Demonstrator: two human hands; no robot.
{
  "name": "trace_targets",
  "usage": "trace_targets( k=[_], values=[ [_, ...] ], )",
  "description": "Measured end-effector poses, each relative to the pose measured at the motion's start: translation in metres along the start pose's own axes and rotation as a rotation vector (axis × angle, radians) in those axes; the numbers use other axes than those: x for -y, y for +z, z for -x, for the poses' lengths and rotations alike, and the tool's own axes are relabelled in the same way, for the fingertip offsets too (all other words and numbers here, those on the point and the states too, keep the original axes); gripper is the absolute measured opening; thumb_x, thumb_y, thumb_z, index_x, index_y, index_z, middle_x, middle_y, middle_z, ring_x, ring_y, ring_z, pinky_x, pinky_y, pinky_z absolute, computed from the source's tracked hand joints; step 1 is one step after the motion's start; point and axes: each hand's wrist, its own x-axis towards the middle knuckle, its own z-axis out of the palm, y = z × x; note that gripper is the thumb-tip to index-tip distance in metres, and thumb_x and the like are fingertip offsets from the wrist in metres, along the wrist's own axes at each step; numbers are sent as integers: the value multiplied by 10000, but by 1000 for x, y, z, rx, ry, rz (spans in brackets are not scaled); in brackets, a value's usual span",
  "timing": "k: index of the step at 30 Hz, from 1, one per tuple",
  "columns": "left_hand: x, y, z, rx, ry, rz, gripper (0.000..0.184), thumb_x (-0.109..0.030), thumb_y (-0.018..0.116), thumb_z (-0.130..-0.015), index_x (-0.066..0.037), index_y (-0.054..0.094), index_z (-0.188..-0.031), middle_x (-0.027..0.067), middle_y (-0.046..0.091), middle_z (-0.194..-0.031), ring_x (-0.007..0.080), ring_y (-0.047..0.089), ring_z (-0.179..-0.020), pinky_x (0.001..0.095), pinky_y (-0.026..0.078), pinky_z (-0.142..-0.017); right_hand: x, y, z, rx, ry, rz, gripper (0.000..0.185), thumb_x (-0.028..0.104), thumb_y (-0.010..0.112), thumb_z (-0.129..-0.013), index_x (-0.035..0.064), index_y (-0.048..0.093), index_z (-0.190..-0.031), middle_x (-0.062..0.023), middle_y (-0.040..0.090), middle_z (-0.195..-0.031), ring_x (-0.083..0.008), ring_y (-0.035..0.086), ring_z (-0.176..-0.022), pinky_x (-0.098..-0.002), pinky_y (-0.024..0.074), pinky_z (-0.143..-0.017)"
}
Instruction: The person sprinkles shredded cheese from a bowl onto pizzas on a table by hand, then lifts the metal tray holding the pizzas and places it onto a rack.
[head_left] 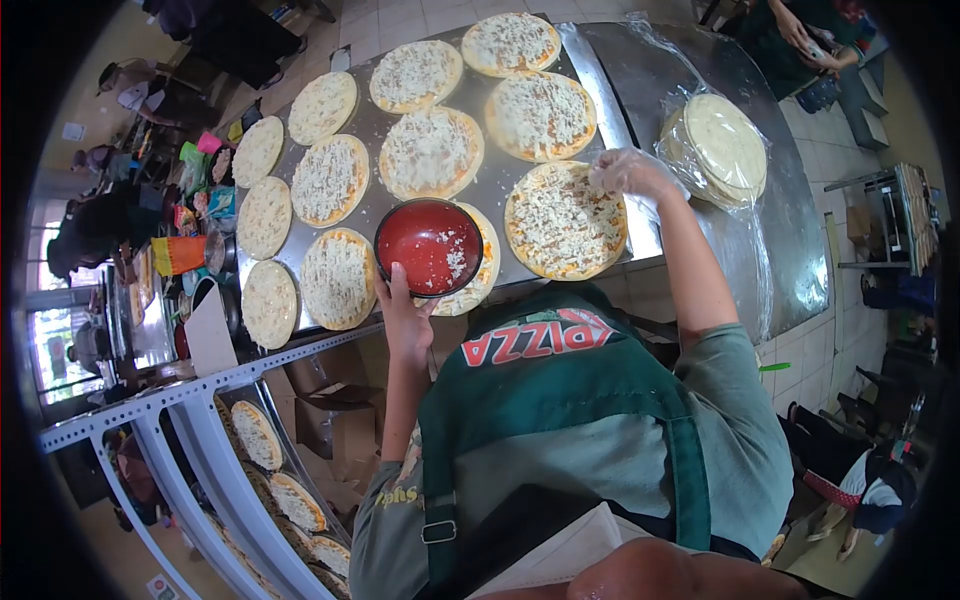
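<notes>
My left hand (405,308) grips the near rim of a red bowl (415,245) with a black edge, thumb on the inside. The bowl tilts toward me, with some white grated cheese (455,262) stuck to its inner wall. It partly covers a pizza (480,278) beneath. My right hand (635,174), in a clear plastic glove, is at the upper right edge of a cheese-topped pizza (566,222). Its fingers are curled together, and anything between them is hidden. More pizzas with sauce and grated cheese, such as one pizza (430,153), lie in rows on the metal table (490,180).
Plastic-wrapped pizza bases (715,150) are stacked on the right-hand table (790,250). A perforated metal rack (210,385) stands at lower left, with several pizzas (257,435) on its shelves. Other people work at the far left and upper right.
</notes>
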Motion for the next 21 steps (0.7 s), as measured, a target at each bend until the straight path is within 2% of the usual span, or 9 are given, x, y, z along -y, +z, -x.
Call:
trace_targets(
  k=[3, 5, 8, 10, 11, 13, 15, 19, 21],
  values=[
    [2, 4, -2, -9, -23, -13, 692, -382, 553, -812, -175, 139, -1327, 92, 329, -1266, 220, 436, -1090, 446, 441, -767, -15, 6, 25, -23, 50, 24, 217, 191, 654, -632, 66, 628, -807, -23, 632, -711, -121, 569, -630, -249, 441, -572],
    [4, 8, -5, -26, -41, -14, 692, -377, 546, -817, -173, 130, -1331, 94, 318, -1274, 224, 439, -1089, 450, 442, -768, -44, 17, 31, 212, -63, -296, 226, 163, 676, -607, 39, 623, -787, -34, 619, -660, -100, 555, -578, -251, 437, -521],
    [6, 19, -7, 45, -21, -35, 678, -365, 525, -831, -165, 119, -1335, 95, 297, -1291, 231, 442, -1091, 456, 444, -770, -33, 31, 52, 185, -12, -286, 180, 132, 678, -605, 21, 623, -735, -30, 604, -615, -88, 535, -538, -249, 428, -490],
    [6, 31, -4, 19, -19, -78, 508, -400, 487, -840, -153, 275, -1230, 79, 426, -1183, 232, 483, -1053, 459, 466, -766, -37, 43, 53, 209, -66, -361, 158, 136, 669, -606, 22, 621, -705, -41, 599, -600, -106, 528, -538, -256, 421, -498],
    [6, 33, -4, 16, -17, -76, 508, -400, 487, -840, -153, 275, -1230, 79, 426, -1183, 232, 483, -1053, 459, 466, -766, -38, 46, 54, 211, -68, -359, 158, 136, 669, -606, 22, 621, -705, -41, 599, -600, -106, 528, -538, -256, 421, -498],
    [6, 35, -4, 76, -52, -33, 665, -345, 512, -841, -162, 110, -1339, 88, 335, -1273, 229, 457, -1087, 460, 447, -765, -27, 48, 59, 173, -81, -158, 180, 173, 666, -616, 27, 614, -707, -60, 594, -589, -126, 530, -549, -268, 421, -514],
    [10, 36, -5, 71, -42, -20, 663, -337, 513, -843, -151, 112, -1337, 91, 367, -1250, 223, 489, -1050, 447, 464, -742, -20, 47, 62, 183, -67, -145, 196, 193, 658, -624, 31, 614, -726, -73, 601, -619, -138, 545, -573, -276, 425, -530],
    [10, 36, -1, 102, -24, -42, 672, -343, 530, -836, -124, 122, -1324, 120, 397, -1215, 215, 528, -989, 397, 489, -703, 13, 34, 65, 95, -236, -290, 138, 96, 604, -662, 20, 608, -777, -87, 606, -704, -161, 561, -606, -299, 440, -555],
    [14, 38, 3, 61, -78, 23, 677, -343, 555, -822, -102, 148, -1308, 123, 404, -1201, 208, 527, -986, 386, 497, -707, 48, 28, 64, 22, -145, -537, 127, 84, 594, -715, 2, 604, -811, -75, 603, -716, -127, 566, -632, -276, 453, -569]
  ],
)
